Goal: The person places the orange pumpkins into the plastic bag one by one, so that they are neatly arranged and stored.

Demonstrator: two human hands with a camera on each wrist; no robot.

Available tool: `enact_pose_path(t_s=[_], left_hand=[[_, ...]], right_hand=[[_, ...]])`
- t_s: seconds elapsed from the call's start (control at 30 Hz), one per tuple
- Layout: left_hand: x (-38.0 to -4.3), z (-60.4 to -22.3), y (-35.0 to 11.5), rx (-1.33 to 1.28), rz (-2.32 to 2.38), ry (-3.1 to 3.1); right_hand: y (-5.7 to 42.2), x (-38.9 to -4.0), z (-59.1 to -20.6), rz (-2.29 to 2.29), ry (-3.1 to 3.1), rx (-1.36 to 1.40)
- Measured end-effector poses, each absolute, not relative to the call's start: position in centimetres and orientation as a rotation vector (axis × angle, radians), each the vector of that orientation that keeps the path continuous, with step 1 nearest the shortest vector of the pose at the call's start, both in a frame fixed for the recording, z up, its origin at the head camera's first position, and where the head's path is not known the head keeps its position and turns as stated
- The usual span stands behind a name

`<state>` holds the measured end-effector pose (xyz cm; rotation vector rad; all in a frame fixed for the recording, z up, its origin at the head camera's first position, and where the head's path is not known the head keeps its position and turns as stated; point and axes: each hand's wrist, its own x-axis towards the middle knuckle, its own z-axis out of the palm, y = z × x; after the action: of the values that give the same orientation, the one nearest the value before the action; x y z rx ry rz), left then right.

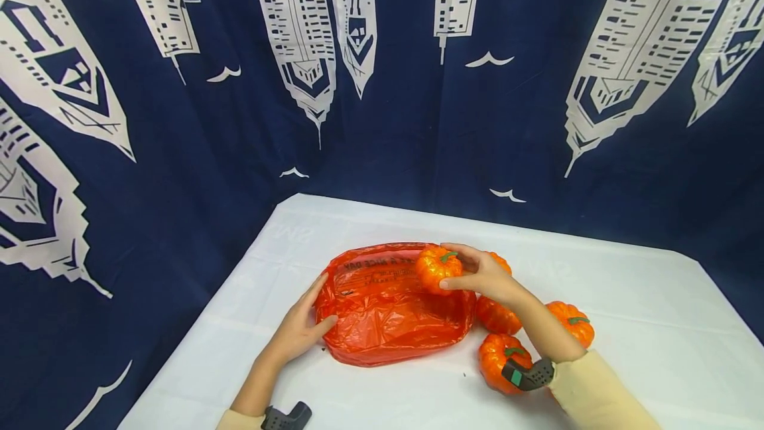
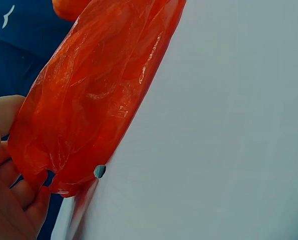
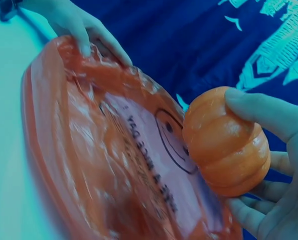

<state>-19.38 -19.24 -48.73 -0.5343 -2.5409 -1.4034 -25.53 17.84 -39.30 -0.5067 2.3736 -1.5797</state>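
Note:
A red plastic bag [image 1: 388, 334] lies on the table with its mouth spread wide and dark printing on its inner side. My left hand [image 1: 301, 324] holds the bag's left end; in the left wrist view the thumb and curled fingers [image 2: 26, 192] are against the plastic. Over the right part of the bag's mouth, my right hand [image 1: 480, 277] grips a small orange toy pumpkin [image 1: 438, 271] with a green stem. The right wrist view shows this pumpkin [image 3: 226, 142] between thumb and fingers, beside the bag's printed wall [image 3: 156, 155].
Several more orange pumpkins lie right of the bag: one near the front [image 1: 501, 360], another pumpkin [image 1: 498, 316] close to the bag, and a third pumpkin [image 1: 570, 324] beyond the right forearm. A dark blue curtain [image 1: 394, 144] with white city prints hangs behind the white table [image 1: 644, 324].

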Motion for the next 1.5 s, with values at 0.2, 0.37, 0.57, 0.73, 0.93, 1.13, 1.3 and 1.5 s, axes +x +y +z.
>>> enact_pose_path(t_s=[0.2,0.37,0.57,0.73,0.93,1.13,1.3,1.5], left_hand=[[-19.4,-48.7,-19.2,-0.539,-1.395,-2.54],[-19.4,-48.6,-19.1,-0.547,-1.4,-2.532],[-19.4,-48.7,-19.1,-0.547,-1.391,-2.529],[-19.4,-48.8,-19.1,-0.545,-1.396,-2.532],[-19.4,-48.8,-19.1,-0.558,-1.398,-2.523],[-19.5,-48.9,-19.1,-0.561,-1.392,-2.528],[-19.5,-48.9,-19.1,-0.576,-1.389,-2.524],[-19.4,-48.8,-19.1,-0.591,-1.405,-2.516]], right_hand=[[15.7,-25.7,-40.0,-1.573,2.332,-0.551],[14.1,-25.7,-40.2,-1.584,2.317,-0.571],[12.2,-25.7,-40.5,-1.585,2.319,-0.567],[10.5,-25.8,-41.2,-1.564,2.346,-0.51],[8.6,-26.2,-42.2,-1.58,2.351,-0.474],[7.0,-26.2,-42.9,-1.581,2.353,-0.441],[6.0,-26.2,-43.7,-1.607,2.364,-0.381],[4.7,-26.3,-44.2,-1.623,2.398,-0.33]])
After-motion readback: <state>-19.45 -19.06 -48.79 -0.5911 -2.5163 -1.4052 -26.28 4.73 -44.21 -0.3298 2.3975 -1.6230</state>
